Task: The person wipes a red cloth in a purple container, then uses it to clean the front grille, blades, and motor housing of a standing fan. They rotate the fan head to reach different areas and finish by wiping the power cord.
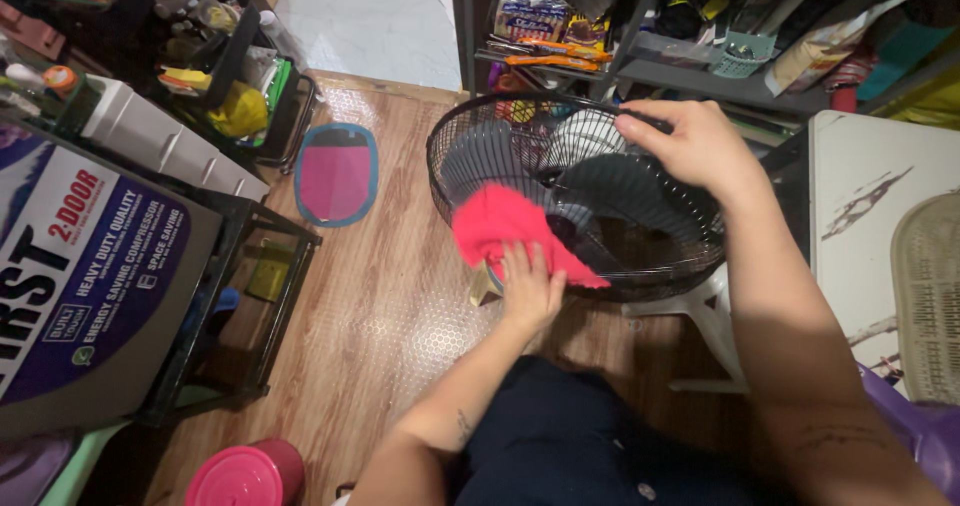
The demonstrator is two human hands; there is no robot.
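1. Black round wire fan guard (690, 256), holding grey plastic fan blades (620, 191): it sits tilted on a white plastic stool (700, 311), above the wood-pattern floor (380, 296). This guard is the landmark for all entries below.
2. Right hand (695, 146): at the upper rim of the guard, fingers curled over the top wire and gripping it.
3. Left hand (528, 288): at the lower front edge of the guard, fingers spread and pressed flat on the cloth; it pins the cloth down, and whether any fold is pinched cannot be told.
4. Bright pink-red crumpled cloth (500, 224): lies against the lower left part of the guard and blades, under the left fingertips, one corner trailing toward the guard's bottom rim.
5. Oval pink mat with a blue border (337, 173): on the floor, to the left of the guard, well apart from it.
6. Dark metal shelf unit (640, 61) with packets and tools: directly behind the guard.
7. White tabletop (860, 216): just right of the guard.
8. Large printed cardboard box (90, 286): far left of the guard, on a black metal frame (270, 296).
9. Pink round lid (235, 478): on the floor, below left of the guard, well apart.
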